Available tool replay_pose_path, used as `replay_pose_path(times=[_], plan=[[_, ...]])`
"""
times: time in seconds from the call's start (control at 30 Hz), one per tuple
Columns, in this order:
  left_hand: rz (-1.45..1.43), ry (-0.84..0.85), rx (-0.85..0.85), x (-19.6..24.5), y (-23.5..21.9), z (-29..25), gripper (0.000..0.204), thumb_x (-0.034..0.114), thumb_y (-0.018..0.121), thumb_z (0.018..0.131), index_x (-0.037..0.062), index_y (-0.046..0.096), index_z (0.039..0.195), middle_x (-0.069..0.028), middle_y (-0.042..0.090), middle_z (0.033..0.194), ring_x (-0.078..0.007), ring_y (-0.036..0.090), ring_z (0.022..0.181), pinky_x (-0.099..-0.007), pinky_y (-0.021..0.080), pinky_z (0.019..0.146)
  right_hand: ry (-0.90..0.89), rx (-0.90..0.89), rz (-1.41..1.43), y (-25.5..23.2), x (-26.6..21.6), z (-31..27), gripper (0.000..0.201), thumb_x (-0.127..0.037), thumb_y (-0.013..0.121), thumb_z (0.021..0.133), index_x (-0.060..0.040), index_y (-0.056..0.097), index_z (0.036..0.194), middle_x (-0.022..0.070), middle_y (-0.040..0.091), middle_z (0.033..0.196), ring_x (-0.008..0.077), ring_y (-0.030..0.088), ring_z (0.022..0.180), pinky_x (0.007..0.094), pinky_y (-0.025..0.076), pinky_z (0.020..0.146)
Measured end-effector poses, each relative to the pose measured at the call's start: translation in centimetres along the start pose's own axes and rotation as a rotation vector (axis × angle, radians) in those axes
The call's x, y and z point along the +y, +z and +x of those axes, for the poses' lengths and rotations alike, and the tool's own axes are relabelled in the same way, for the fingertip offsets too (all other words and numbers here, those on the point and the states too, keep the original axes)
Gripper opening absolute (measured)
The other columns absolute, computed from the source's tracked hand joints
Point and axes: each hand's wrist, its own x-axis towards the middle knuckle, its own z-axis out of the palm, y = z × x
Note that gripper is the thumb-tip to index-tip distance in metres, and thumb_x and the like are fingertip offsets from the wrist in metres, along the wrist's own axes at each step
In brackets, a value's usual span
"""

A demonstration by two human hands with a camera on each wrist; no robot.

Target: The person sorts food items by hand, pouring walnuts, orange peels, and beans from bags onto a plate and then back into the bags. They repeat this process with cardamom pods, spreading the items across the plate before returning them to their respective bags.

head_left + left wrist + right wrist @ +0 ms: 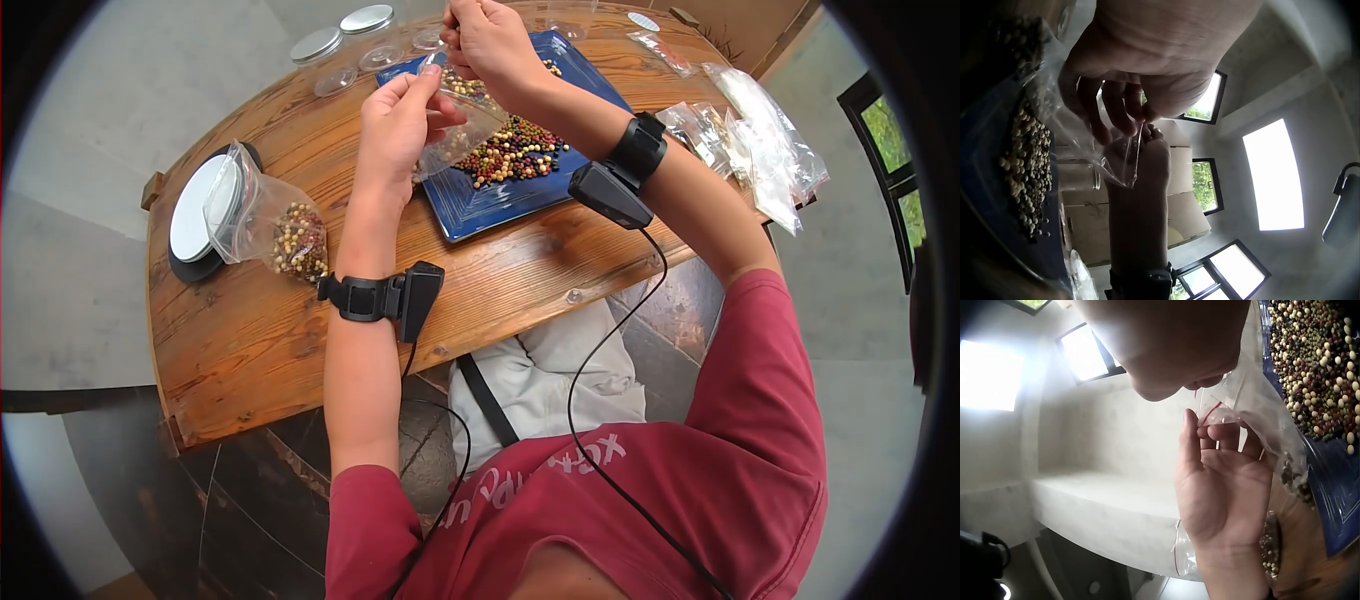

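A clear zip bag (1266, 403) with a red line along its mouth hangs between both hands over the blue tray (455, 222). My left hand (395, 125) pinches one side of the bag's mouth between thumb and fingers. The right hand (492, 50) grips the opposite side, its fingertips partly hidden behind the hand in the right wrist view. Some dark beans (1295, 478) show in the bag's lower part. Mixed beans (515, 152) in cream, red, green and black lie spread on the tray below.
A filled zip bag (298, 240) leans by a white disc (196, 225) on a black base at the left. Jars with silver lids (367, 18) stand at the back. Clear plastic bags (765, 140) lie at the right edge, near a small red packet (662, 52).
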Motion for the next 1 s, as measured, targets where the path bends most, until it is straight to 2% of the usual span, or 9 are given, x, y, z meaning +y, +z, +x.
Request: replay_pose_path(times=[0.17,0.33,0.43,0.53,0.63,0.73,0.83,0.93,1.0], plan=[[0.029,0.003,0.051,0.7,-0.1,-0.1,0.027,0.037,0.063,0.103,0.0177,0.063,0.084,0.0049,0.066,0.077,-0.0113,0.07,0.078,-0.0256,0.045,0.067,-0.092,-0.003,-0.053,0.6,0.7,0.4,0.042,-0.031,0.045,0.111,-0.005,0.059,0.081,0.0008,0.055,0.069,0.0096,0.049,0.061,0.0285,0.041,0.054],[-0.039,0.027,-0.008,0.5,-1.0,0.1,0.027,0.034,0.061,0.105,0.0173,0.056,0.084,0.0067,0.057,0.072,-0.0063,0.052,0.066,-0.0224,0.039,0.061,-0.074,-0.072,-0.062,1.5,0.3,0.2,0.041,-0.031,0.045,0.111,-0.0044,0.059,0.084,-0.0001,0.053,0.069,0.0089,0.048,0.063,0.0281,0.04,0.056],[-0.068,0.025,-0.034,0.5,-1.7,0.4,0.026,0.034,0.061,0.104,0.0171,0.058,0.085,0.0065,0.057,0.073,-0.0063,0.054,0.068,-0.0222,0.039,0.06,-0.066,-0.11,-0.043,2.0,-0.1,0.0,0.04,-0.032,0.044,0.112,-0.0049,0.059,0.085,-0.0007,0.053,0.07,0.0089,0.047,0.062,0.0278,0.04,0.056],[-0.093,0.041,0.038,0.5,-1.3,0.4,0.03,0.034,0.062,0.102,0.0166,0.059,0.078,0.0056,0.06,0.067,-0.0042,0.053,0.059,-0.0216,0.036,0.053,0.018,-0.137,0.037,2.4,-0.1,-0.1,0.039,-0.032,0.044,0.112,-0.0058,0.059,0.087,-0.001,0.054,0.071,0.0091,0.048,0.062,0.0278,0.041,0.056],[-0.129,0.037,0.047,0.2,-1.4,0.6,0.029,0.034,0.062,0.102,0.0175,0.059,0.078,0.0057,0.061,0.067,-0.0043,0.055,0.062,-0.0219,0.037,0.055,0.152,-0.179,0.075,2.7,-2.4,-1.9,0.038,-0.033,0.044,0.112,-0.0062,0.058,0.088,-0.0008,0.056,0.073,0.0097,0.052,0.064,0.0281,0.043,0.058],[-0.124,0.057,0.055,0.1,-1.5,0.7,0.029,0.035,0.061,0.102,0.0179,0.06,0.078,0.0057,0.062,0.068,-0.0045,0.056,0.064,-0.0225,0.039,0.057,0.107,-0.197,0.117,2.8,-1.7,-2.1,0.036,-0.031,0.045,0.112,-0.0059,0.058,0.09,-0.0001,0.057,0.074,0.0102,0.054,0.065,0.0275,0.045,0.059],[-0.129,0.054,0.037,0.3,-1.6,0.5,0.029,0.035,0.06,0.102,0.0178,0.06,0.079,0.0057,0.062,0.069,-0.0048,0.057,0.067,-0.0231,0.039,0.06,0.18,-0.184,0.066,2.4,-2.9,-3.4,0.034,-0.03,0.045,0.111,-0.0053,0.061,0.093,0.0008,0.06,0.076,0.0106,0.056,0.066,0.0264,0.047,0.061],[-0.115,0.015,0.015,0.0,-2.2,0.7,0.022,0.033,0.059,0.104,0.0171,0.062,0.09,0.0065,0.06,0.076,-0.0086,0.058,0.074,-0.0259,0.043,0.067,0.227,-0.21,0.084,1.9,-3.6,-4.3,0.029,-0.025,0.05,0.107,-0.0026,0.066,0.099,0.0016,0.064,0.08,0.0111,0.059,0.069,0.0262,0.049,0.063],[-0.119,0.012,0.029,0.2,-2.0,0.5,0.022,0.033,0.059,0.104,0.0173,0.061,0.089,0.0063,0.06,0.075,-0.0088,0.059,0.074,-0.026,0.043,0.066,0.197,-0.257,-0.045,1.3,-3.7,-4.5,0.027,-0.026,0.05,0.108,-0.005,0.067,0.107,0.0035,0.067,0.088,0.0099,0.063,0.075,0.024,0.049,0.066]])
